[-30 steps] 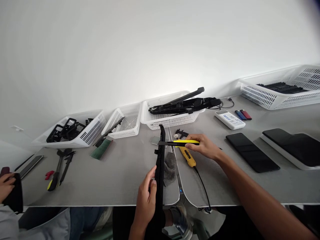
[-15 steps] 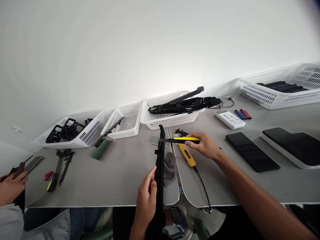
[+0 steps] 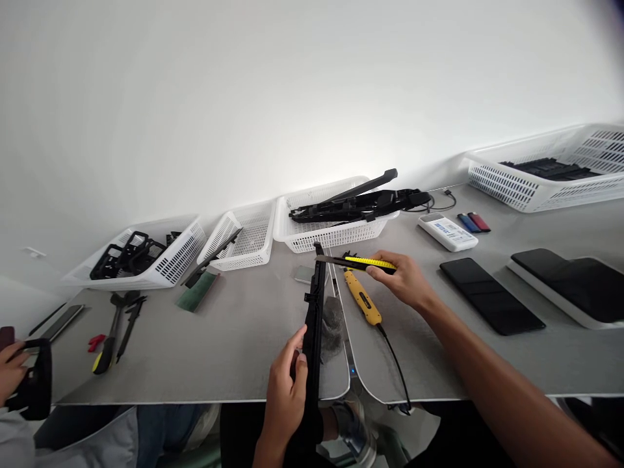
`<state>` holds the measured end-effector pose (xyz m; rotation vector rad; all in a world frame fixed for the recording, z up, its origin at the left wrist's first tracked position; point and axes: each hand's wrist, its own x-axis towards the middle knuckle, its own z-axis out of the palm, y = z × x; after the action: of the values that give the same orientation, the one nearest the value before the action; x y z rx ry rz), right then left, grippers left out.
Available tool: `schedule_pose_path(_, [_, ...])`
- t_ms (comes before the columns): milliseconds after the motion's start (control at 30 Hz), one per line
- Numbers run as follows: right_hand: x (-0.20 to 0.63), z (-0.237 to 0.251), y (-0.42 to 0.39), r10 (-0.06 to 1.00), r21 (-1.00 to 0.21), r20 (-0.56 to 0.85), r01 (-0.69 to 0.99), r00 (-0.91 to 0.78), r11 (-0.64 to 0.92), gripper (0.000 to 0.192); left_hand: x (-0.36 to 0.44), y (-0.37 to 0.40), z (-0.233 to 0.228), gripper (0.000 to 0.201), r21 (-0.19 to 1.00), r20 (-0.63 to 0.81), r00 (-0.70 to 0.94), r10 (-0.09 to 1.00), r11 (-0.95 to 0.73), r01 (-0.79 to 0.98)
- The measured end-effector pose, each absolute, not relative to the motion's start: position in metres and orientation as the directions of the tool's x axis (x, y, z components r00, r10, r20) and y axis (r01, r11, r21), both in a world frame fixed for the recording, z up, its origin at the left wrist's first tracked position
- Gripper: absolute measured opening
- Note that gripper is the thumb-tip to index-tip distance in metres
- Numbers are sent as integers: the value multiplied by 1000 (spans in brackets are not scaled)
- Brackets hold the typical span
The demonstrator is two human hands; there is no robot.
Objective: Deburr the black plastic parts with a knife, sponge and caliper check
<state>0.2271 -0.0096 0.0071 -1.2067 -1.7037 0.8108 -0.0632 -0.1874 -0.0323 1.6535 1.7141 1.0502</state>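
Note:
My left hand [image 3: 287, 377] is closed around the lower part of a long black plastic strip [image 3: 314, 312], which stands nearly upright in view over the table's front edge. In my right hand [image 3: 402, 279] is a yellow and black utility knife [image 3: 365, 262]. Its blade points left and lies across the strip near the far end; whether it touches cannot be made out. Below the knife rests a yellow corded power tool [image 3: 361, 298], with a black caliper partly hidden behind my hand. A grey fuzzy cloth [image 3: 333, 328] lies right beside the strip.
White baskets line the wall; the middle basket [image 3: 336, 240] holds long black parts. A black phone [image 3: 491, 296], a white power bank [image 3: 447, 233] and two lighters [image 3: 474, 222] lie to the right. At far left, a co-worker's hand [image 3: 12, 370] holds a black part.
The knife has slid up along the strip toward its far end, with my right hand moving slightly right and up. The co-worker's hand has shifted, bringing a black frame-like part into view.

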Motion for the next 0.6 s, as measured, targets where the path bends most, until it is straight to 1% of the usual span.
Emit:
schedule_pose_path(67, [228, 6, -8, 951, -873, 292, 380, -98, 307, 31, -64, -187, -33, 45, 821, 138, -103, 985, -56, 568])
schedule_pose_path(200, [230, 5, -7, 954, -885, 284, 357, -94, 299, 31, -64, -187, -34, 46, 826, 143, -101, 985, -62, 560])
schedule_pose_path(300, [231, 5, -7, 962, -895, 269, 359, -39, 265, 31, -65, -187, -34, 46, 826, 139, -100, 985, -60, 561])
schedule_pose_path(433, [230, 4, -8, 958, -897, 274, 336, -85, 287, 29, -65, -188, -34, 47, 826, 128, -98, 987, -51, 562])
schedule_pose_path(533, [229, 4, -8, 963, -892, 268, 368, -38, 263, 30, -65, -188, -34, 47, 823, 129, -93, 987, -54, 565])
schedule_pose_path(600, [229, 5, -9, 960, -893, 278, 361, -23, 268, 30, -65, -187, -35, 47, 823, 131, -96, 987, -54, 566])
